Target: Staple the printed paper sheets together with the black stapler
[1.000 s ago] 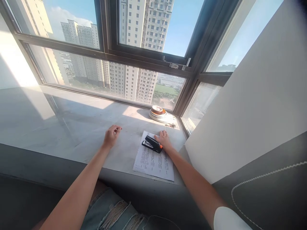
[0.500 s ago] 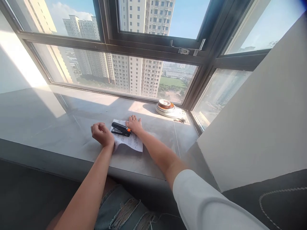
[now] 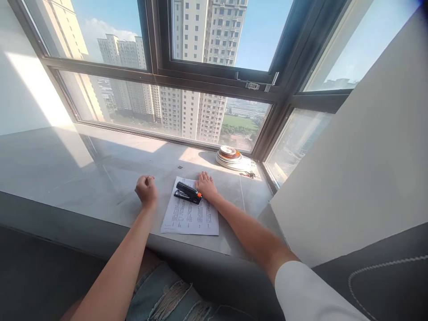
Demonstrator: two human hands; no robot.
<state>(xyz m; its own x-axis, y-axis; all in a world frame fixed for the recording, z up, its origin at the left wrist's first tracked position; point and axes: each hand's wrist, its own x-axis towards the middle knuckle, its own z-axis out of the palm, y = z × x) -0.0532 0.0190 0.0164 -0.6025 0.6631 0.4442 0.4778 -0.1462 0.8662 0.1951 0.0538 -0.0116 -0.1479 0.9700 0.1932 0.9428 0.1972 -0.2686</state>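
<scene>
Several sheets of printed paper (image 3: 191, 223) lie flat near the front edge of the sill. A black stapler (image 3: 187, 193) with an orange part rests on their upper half, its top arm raised at the left end. My right hand (image 3: 206, 185) lies flat at the papers' upper right edge, fingers forward and slightly spread, close beside the stapler's orange end. To the left of the papers, apart from them, my left hand (image 3: 146, 191) is curled closed above the sill; whatever its fingers may hold is hidden.
The grey sill (image 3: 127, 174) runs along the window. Stacked coils or spools (image 3: 229, 157) stand by the window corner, with small dark tangled bits (image 3: 248, 174) beside them. Small dark pieces (image 3: 180, 167) lie beyond the papers. A slanting white wall (image 3: 327, 178) bounds the right.
The papers have slid right and towards me, carrying the stapler, and their raised near edge now lies flat. My right hand has moved right with them. My left hand is now clear of the papers.
</scene>
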